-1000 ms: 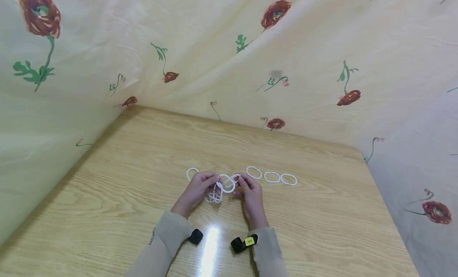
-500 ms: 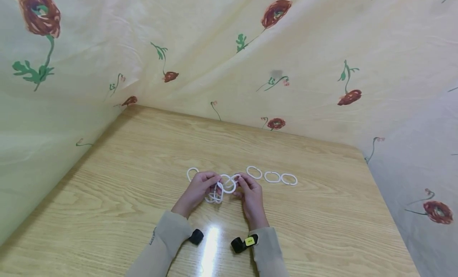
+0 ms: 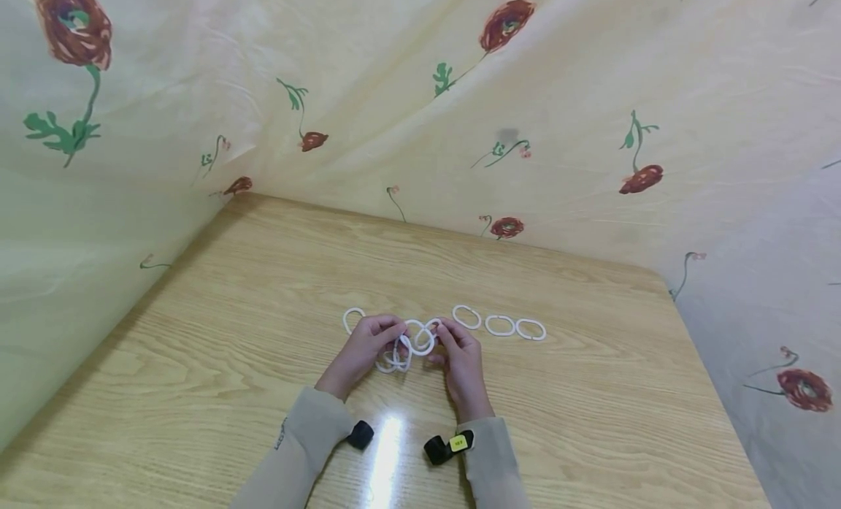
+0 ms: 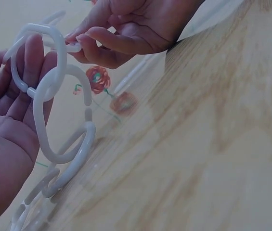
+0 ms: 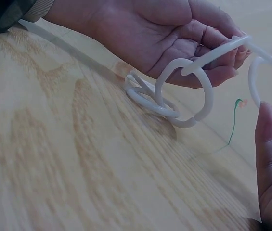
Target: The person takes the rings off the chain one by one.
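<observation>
Above the table, my left hand point(image 3: 363, 346) pinches a chain of white plastic links point(image 4: 37, 115) by one of its upper links. Several joined links point(image 5: 207, 96) hang below those fingers, and the lowest ones seem to reach the tabletop. My right hand point(image 3: 463, 357), just to the right, pinches another white link point(image 3: 434, 321) between thumb and fingers. That link crosses the chain's end link point(image 3: 430, 346) between the hands; whether the two are hooked together I cannot tell. In the left wrist view the right hand's fingers point(image 4: 111, 41) partly hide the link they hold.
Three loose white oval links lie right of my hands: one link point(image 3: 455, 314), a second link point(image 3: 501, 334) and a third link point(image 3: 531, 339). Another link point(image 3: 346, 320) lies behind my left hand, partly covered. Flowered cloth point(image 3: 368, 166) hangs around the wooden table point(image 3: 591, 392).
Between my hands, the links have turned slightly, and the hanging part of the chain has shifted a little to the right. Both hands stay in nearly the same place.
</observation>
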The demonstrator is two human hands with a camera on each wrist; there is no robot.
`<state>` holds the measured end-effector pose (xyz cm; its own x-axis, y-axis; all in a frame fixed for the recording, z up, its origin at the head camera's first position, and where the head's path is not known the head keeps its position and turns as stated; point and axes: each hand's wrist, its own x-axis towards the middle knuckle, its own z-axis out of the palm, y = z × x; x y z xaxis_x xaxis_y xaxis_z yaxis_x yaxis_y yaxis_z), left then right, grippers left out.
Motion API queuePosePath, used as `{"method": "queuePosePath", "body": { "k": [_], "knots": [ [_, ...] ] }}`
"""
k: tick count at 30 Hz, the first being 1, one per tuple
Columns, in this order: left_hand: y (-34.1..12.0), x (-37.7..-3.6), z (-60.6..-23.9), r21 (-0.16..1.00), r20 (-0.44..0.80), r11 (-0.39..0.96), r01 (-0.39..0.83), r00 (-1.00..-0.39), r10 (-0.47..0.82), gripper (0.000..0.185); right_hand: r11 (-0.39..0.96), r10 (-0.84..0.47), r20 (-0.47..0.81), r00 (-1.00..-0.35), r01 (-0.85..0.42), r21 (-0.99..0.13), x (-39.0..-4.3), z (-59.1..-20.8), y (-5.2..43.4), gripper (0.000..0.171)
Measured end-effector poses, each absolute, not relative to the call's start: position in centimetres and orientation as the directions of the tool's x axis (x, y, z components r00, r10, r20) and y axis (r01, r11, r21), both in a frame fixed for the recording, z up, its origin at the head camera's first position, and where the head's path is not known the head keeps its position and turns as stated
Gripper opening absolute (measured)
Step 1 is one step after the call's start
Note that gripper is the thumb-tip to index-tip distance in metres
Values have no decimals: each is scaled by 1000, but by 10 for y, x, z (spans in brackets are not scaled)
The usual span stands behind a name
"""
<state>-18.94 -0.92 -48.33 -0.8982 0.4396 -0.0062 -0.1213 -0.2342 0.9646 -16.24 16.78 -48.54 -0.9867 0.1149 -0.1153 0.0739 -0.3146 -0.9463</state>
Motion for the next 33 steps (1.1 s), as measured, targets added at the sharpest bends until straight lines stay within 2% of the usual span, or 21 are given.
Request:
{"method": "queuePosePath", "body": {
  "k": [4,11,20,33],
  "knots": [
    [-10,-190,-484,968,9,-228,-102,-898,441,19,-322,114,-122,-986,80,-943,-163,-485,167,19],
    [-11,-190,-483,976,21,-203,-77,-898,439,29,-329,119,-150,-981,104,-938,-164,-485,166,15],
    [-10,-191,-482,980,27,-189,-62,-900,436,29,-321,123,-170,-978,123,-939,-165,-485,168,13],
    [-10,-190,-481,977,-2,-194,-87,-916,400,30,-299,150,-203,-968,151,-942,-165,-484,165,11]
  ]
}}
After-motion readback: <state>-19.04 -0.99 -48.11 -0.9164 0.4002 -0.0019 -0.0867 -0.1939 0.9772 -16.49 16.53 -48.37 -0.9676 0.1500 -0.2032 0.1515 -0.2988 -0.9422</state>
